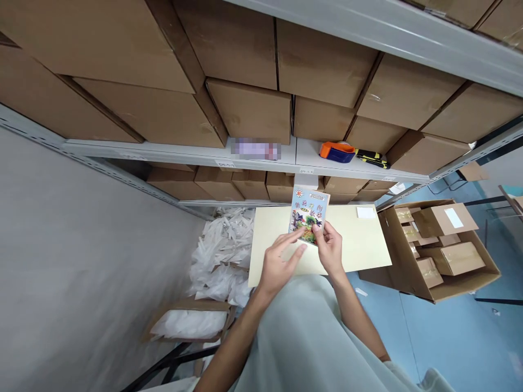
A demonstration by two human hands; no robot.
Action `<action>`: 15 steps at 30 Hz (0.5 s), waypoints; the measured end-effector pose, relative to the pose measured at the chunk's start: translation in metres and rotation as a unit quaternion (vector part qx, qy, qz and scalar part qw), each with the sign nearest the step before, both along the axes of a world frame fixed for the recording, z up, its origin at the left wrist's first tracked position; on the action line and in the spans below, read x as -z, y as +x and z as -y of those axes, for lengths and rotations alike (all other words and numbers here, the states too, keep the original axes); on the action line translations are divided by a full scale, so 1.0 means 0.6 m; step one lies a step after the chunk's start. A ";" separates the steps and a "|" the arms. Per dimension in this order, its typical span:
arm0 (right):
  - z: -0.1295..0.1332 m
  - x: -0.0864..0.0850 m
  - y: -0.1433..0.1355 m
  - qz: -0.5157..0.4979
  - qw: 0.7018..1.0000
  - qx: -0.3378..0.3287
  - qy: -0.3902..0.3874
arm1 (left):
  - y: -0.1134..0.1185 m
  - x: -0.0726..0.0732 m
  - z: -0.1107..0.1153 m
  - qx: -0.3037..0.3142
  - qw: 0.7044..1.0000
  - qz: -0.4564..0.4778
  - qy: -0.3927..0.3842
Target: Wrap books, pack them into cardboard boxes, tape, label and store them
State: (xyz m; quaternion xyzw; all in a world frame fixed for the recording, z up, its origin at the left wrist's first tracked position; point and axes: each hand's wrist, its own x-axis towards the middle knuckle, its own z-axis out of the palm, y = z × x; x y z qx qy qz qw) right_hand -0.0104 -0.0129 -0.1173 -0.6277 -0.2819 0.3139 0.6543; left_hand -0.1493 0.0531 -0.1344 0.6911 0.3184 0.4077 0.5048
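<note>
A small blue packet or booklet [309, 211] with a colourful cartoon-like cover stands tilted above the pale yellow board [269, 234]. My right hand [330, 247] grips its lower right corner, thumb on the front and fingers behind. On the other side, my left hand [281, 261] is open, its fingers stretched toward the packet's lower left edge and its thumb apart. The fingertips overlap the cover's bottom; whether they press on it I cannot tell. A white label [365, 212] lies on the board's far right part.
Cardboard boxes [249, 111] fill the shelves ahead. On the shelf edge [302, 163] lie an orange and blue tape dispenser [337, 152] and yellow-black cutters [372, 158]. A large carton [441, 250] of smaller boxes stands right; white plastic bags [223, 250] are heaped left, near a wall.
</note>
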 end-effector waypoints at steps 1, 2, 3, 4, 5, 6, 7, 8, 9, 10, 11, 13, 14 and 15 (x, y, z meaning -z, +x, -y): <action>0.002 0.000 0.008 -0.026 0.999 -0.020 0.006 | -0.004 0.002 -0.011 -0.032 0.999 0.001 -0.023; 0.005 0.000 0.015 -0.053 0.998 -0.041 0.011 | -0.008 0.005 -0.023 -0.060 0.997 0.004 -0.053; 0.008 0.001 0.021 -0.075 0.995 -0.060 0.012 | -0.012 0.007 -0.034 -0.072 0.993 0.010 -0.088; 0.012 0.001 0.024 -0.091 0.993 -0.073 0.011 | -0.015 0.010 -0.044 -0.064 0.990 0.016 -0.123; 0.015 0.003 0.026 -0.099 0.992 -0.082 0.007 | -0.017 0.012 -0.053 -0.042 0.987 0.024 -0.155; 0.018 0.004 0.027 -0.099 0.991 -0.087 0.002 | -0.019 0.014 -0.059 -0.018 0.983 0.031 -0.181; 0.021 0.006 0.027 -0.094 0.992 -0.089 -0.005 | -0.020 0.016 -0.062 -0.002 0.979 0.037 -0.198; 0.023 0.007 0.027 -0.090 0.992 -0.091 -0.012 | -0.020 0.016 -0.064 0.005 0.977 0.041 -0.208; 0.024 0.009 0.026 -0.089 0.992 -0.092 -0.018 | -0.020 0.016 -0.064 0.004 0.977 0.043 -0.211; 0.025 0.011 0.026 -0.090 0.992 -0.091 -0.021 | -0.021 0.015 -0.062 -0.001 0.977 0.045 -0.209; 0.024 0.012 0.026 -0.093 0.991 -0.089 -0.021 | -0.020 0.013 -0.059 -0.006 0.978 0.046 -0.205; 0.021 0.016 0.026 -0.096 0.992 -0.077 -0.012 | -0.019 0.005 -0.051 -0.020 0.981 0.046 -0.186; 0.019 0.018 0.026 -0.090 0.994 -0.064 -0.006 | -0.017 0.000 -0.045 -0.029 0.984 0.046 -0.171; 0.015 0.019 0.026 -0.078 0.996 -0.050 0.000 | -0.015 -0.007 -0.038 -0.040 0.987 0.047 -0.151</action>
